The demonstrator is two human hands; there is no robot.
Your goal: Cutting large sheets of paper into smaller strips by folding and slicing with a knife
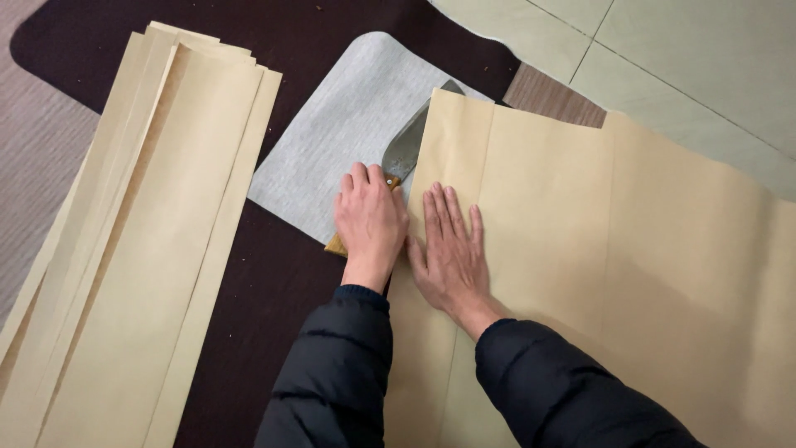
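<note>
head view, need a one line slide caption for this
Left hand grips a wooden-handled knife at the edge of folded tan paper while the right hand presses it flat.

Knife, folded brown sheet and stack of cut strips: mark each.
Knife [408,145], head view, on the blade.
Folded brown sheet [580,249], head view, on its flat middle.
Stack of cut strips [149,249], head view, on the top strip.

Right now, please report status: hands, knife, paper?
Left hand gripping knife, blade in the paper's fold. Right hand flat on paper sheet. Cut strips stacked left, apart.
</note>
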